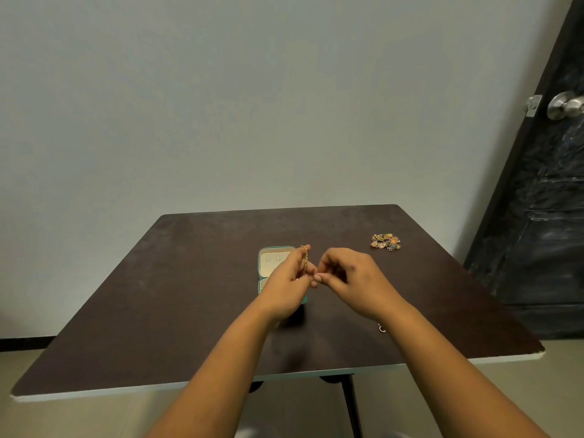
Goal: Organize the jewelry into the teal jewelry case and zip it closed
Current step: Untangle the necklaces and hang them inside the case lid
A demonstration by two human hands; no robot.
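I am holding both hands together above the middle of the table [189, 295]. My left hand [286, 286] is pinching a thin gold chain [305, 259], which is running up between its fingers to a small ring end near my fingertip. My right hand [350, 279] is curling in, its fingers pressed together at the tips and meeting the left hand's at the chain's lower end. The teal case [268, 263] is lying open just behind my left hand, partly hidden by it. A pile of jewelry [385, 242] is sitting far right. A small ring [382, 328] is lying by my right wrist.
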